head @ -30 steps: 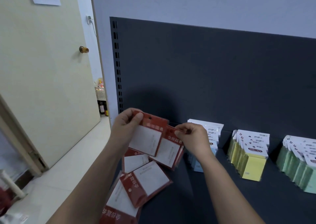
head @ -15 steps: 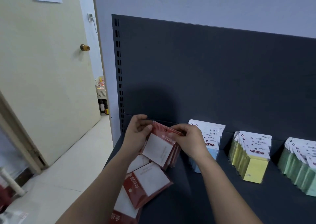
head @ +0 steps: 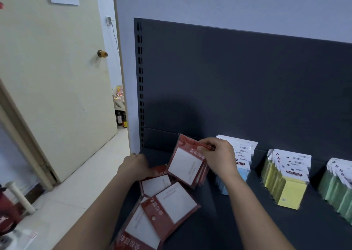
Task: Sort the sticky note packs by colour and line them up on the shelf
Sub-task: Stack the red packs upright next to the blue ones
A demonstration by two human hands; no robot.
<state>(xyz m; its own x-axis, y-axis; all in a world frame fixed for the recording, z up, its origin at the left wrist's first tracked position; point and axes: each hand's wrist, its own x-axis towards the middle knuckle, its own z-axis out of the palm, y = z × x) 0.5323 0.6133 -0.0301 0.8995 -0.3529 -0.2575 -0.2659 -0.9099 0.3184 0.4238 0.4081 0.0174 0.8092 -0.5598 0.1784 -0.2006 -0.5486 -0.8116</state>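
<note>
My right hand (head: 219, 157) pinches the top edge of a small bunch of red packs with white notes (head: 185, 165), held upright and tilted on the dark shelf (head: 238, 221). My left hand (head: 136, 166) reaches down onto another red pack (head: 156, 183) lying flat beside it; its fingertips are hidden behind that pack. More red packs (head: 165, 206) lie loose and overlapping toward the shelf's front left. To the right stand three rows: blue packs (head: 242, 171), yellow packs (head: 285, 181) and green packs (head: 339, 188).
The shelf's dark back panel (head: 238, 82) rises behind the rows, with a slotted upright (head: 140, 82) at its left. Left of the shelf is a cream door (head: 57, 78) and pale floor tiles (head: 76, 188). Bottles and a basket (head: 120, 106) stand in the gap behind the door.
My left hand let go of the upright red packs and dropped to the flat pack at the left. My right hand alone now holds the upright bunch, set lower on the shelf.
</note>
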